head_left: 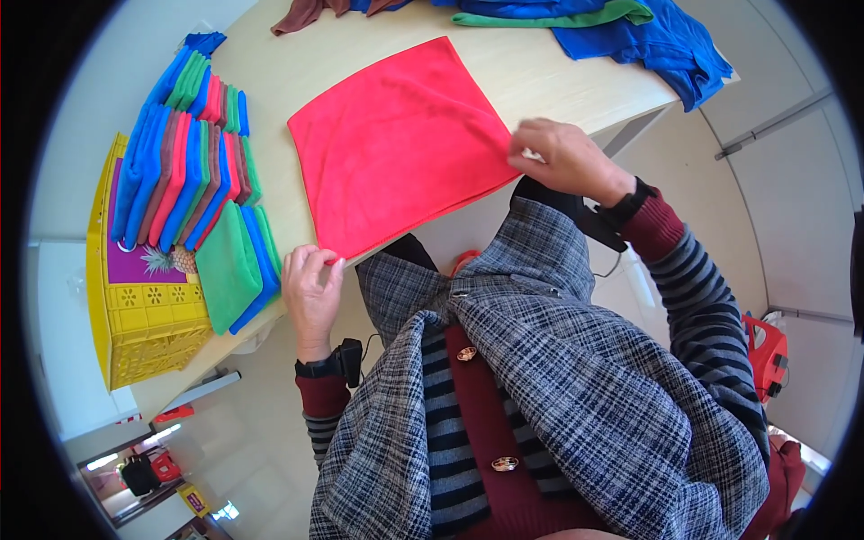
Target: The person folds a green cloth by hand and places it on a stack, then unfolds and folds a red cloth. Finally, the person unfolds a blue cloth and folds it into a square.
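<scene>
A red cloth (396, 153) lies spread out on the pale table, its near edge along the table's front edge. My left hand (310, 292) pinches the near left corner between thumb and fingertips. At the near right corner, my right hand (562, 157) has its fingers curled closed on the cloth's edge; the fingertips are partly hidden. A small white patch shows below those fingers, too small to name. Faint creases run over the cloth's right half.
Folded cloths (184, 171) in blue, green, red and brown stand stacked at the left, beside a yellow plastic crate (157, 310). Loose blue cloths (643, 54) and a green cloth (558, 16) lie at the far right, partly over the table's edge. A brown cloth (301, 16) lies at the back.
</scene>
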Action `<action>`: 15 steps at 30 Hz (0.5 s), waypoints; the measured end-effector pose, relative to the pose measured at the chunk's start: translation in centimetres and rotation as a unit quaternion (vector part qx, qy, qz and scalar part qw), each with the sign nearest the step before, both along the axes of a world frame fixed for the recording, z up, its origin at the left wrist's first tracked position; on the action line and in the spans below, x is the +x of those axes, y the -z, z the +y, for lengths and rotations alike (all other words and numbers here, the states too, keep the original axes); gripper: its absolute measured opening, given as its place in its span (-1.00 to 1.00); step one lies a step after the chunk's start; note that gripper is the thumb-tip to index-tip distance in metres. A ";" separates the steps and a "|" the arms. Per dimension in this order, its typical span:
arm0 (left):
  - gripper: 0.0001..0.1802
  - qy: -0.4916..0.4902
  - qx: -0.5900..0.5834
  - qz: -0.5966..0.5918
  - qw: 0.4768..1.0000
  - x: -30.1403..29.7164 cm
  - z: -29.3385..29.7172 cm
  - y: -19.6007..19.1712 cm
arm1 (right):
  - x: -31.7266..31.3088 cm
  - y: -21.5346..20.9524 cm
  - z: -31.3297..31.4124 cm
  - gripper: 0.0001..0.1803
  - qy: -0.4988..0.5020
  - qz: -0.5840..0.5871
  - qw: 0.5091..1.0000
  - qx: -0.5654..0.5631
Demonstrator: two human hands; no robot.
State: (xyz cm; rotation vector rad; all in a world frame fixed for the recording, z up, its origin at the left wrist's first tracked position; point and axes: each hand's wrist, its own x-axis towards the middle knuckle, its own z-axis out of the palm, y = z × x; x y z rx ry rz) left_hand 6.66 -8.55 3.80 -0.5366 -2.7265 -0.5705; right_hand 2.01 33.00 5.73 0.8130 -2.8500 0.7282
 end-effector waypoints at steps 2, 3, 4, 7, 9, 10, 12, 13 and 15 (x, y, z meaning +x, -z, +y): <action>-0.83 -0.007 -0.001 0.004 1.000 -1.6 0.0 0.2 | -1.0 0.2 -2.2 -0.77 0.032 0.087 0.995 -0.042; -0.82 -0.010 -0.003 0.005 1.000 -2.4 0.3 0.2 | -1.7 0.8 -3.9 -0.66 0.056 0.083 0.995 -0.018; -0.82 -0.008 -0.005 0.005 1.000 -3.7 1.2 0.4 | -2.5 1.6 -6.2 -0.55 0.078 0.079 0.994 0.005; -0.59 0.039 -0.040 0.038 0.998 -7.4 3.0 1.9 | -3.5 4.5 -12.1 -0.34 0.104 0.103 0.988 0.055; -0.44 0.012 -0.120 0.015 0.993 -9.1 2.8 4.2 | -3.9 5.7 -13.7 -0.28 0.121 0.077 0.986 0.091; -0.36 0.001 -0.158 0.002 0.987 -9.9 3.1 4.6 | -4.2 5.9 -13.7 -0.25 0.132 0.060 0.983 0.111; -0.34 -0.004 -0.156 -0.013 0.988 -10.4 2.4 4.9 | -4.7 6.1 -12.5 -0.24 0.143 0.068 0.980 0.118; -0.32 -0.014 -0.152 -0.035 0.988 -10.0 2.2 5.1 | -4.5 6.5 -11.5 -0.23 0.147 0.071 0.978 0.126; -0.29 -0.023 -0.148 -0.059 0.987 -9.5 2.0 5.6 | -4.2 7.0 -9.9 -0.22 0.151 0.072 0.977 0.136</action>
